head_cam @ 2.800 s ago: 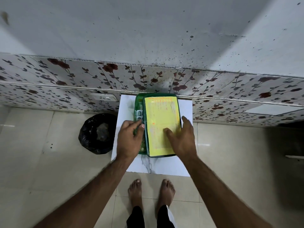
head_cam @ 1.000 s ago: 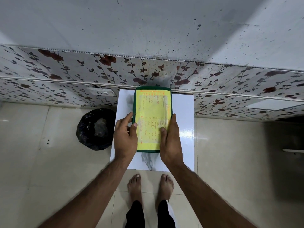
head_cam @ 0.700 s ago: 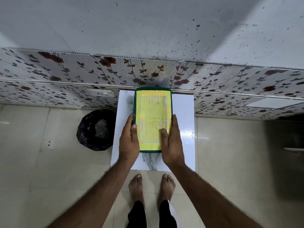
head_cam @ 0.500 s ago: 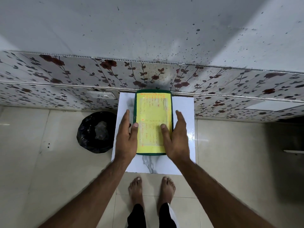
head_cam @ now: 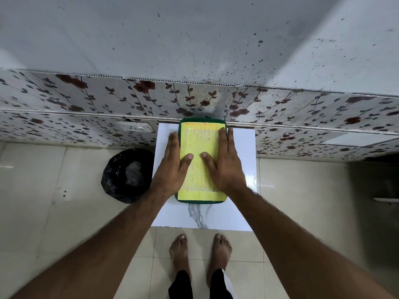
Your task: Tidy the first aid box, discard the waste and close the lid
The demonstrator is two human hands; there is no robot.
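Left hand (head_cam: 172, 167) and right hand (head_cam: 224, 165), fingers (head_cam: 174, 143) spread flat, pressed the first aid box (head_cam: 199, 200) lid (long axis running away from the person), flanking it equally.

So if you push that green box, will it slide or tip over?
The first aid box would probably slide rather than tip: it lies low and flat on a glossy white table. It looks like rigid plastic, so it shouldn't bend. With the lid shut, the contents likely stay in.

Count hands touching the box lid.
2. Left hand flat along the first aid box lid's left edge; right hand along its right edge, thumbs on top.
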